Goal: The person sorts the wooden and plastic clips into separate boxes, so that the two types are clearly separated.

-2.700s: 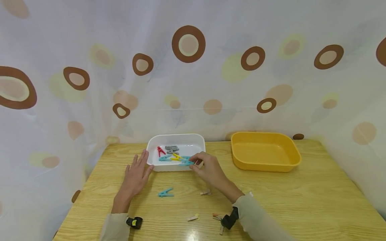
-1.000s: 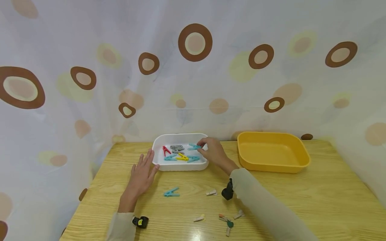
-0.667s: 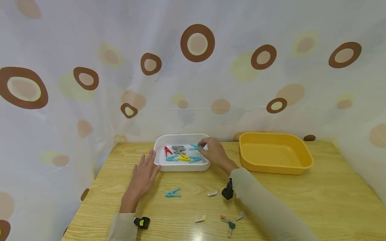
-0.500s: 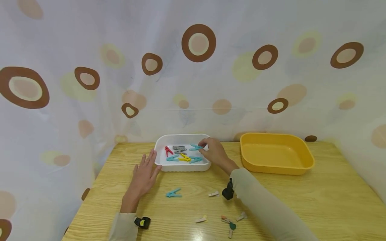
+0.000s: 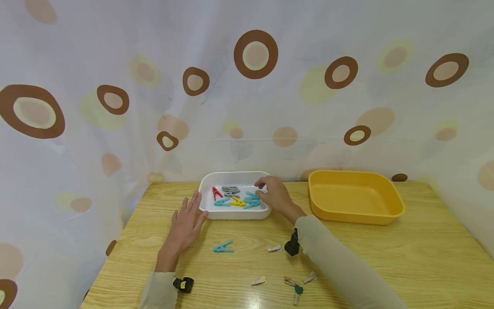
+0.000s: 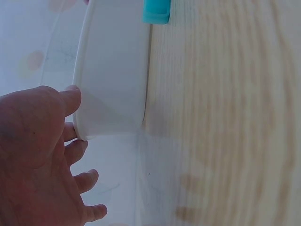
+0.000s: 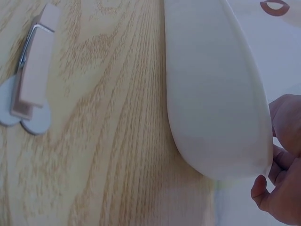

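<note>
Head view: wooden table; toward far edge, yellow tub; left of that, white tub. At white tub's left end, left hand, fingers spread, empty, touching rim. Over right end, right hand, thumb and forefinger parted, empty. Inside, blue pegs near yellow peg, red peg, grey pegs. Nearer, lone blue peg, smaller wooden pegs.

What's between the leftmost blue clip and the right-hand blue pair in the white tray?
The yellow clip lies between the leftmost blue clip and the blue pair in the white tray; only the head view shows it.
</note>
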`<state>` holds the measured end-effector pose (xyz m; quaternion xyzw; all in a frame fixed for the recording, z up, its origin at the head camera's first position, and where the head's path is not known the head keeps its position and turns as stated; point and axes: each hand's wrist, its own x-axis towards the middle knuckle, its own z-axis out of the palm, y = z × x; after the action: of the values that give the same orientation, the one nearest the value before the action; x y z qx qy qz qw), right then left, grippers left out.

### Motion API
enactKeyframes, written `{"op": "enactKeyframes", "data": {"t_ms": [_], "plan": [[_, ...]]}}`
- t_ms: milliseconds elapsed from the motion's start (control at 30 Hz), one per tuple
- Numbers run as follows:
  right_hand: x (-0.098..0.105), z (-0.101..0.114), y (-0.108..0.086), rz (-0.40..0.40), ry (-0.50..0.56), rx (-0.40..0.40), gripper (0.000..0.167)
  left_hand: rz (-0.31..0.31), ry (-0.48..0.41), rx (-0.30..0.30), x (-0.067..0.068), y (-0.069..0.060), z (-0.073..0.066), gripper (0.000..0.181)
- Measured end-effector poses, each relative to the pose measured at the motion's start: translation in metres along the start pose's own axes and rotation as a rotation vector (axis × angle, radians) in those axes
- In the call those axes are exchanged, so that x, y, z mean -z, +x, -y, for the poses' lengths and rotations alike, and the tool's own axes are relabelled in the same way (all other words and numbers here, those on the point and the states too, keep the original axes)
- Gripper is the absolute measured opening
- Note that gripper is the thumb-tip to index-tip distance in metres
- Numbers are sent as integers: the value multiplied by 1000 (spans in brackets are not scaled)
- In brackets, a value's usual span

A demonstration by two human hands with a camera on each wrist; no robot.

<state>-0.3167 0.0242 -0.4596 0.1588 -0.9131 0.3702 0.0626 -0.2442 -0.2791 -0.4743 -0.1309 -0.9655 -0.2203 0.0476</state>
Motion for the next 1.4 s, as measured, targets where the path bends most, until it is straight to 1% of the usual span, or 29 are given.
{"op": "enactKeyframes", "data": {"t_ms": [200, 300, 467, 667, 867, 967, 1167, 1300, 1400], "plan": [[2, -1, -3, -19, 13, 11, 19, 5, -1, 3, -1, 0, -1, 66], [5, 0, -6, -51, 25, 30, 17, 13, 5, 6, -1, 0, -1, 67], [12, 8, -13, -113, 61, 77, 17, 20, 13, 12, 1, 2, 0, 66], [17, 22, -29, -125, 143, 164, 20, 29, 8, 14, 1, 1, 1, 67], [15, 35, -51, -134, 209, 195, 19, 28, 2, 7, 0, 1, 1, 67], [12, 41, -63, -131, 246, 196, 19, 32, 4, 7, 0, 1, 1, 67], [2, 51, -83, -115, 276, 182, 19, 37, -1, 9, 1, 2, 0, 67], [-6, 57, -93, -84, 303, 167, 21, 35, -9, 12, 1, 1, 0, 67], [-12, 60, -100, -48, 325, 141, 22, 38, -6, 15, 1, 1, 0, 67]]}}
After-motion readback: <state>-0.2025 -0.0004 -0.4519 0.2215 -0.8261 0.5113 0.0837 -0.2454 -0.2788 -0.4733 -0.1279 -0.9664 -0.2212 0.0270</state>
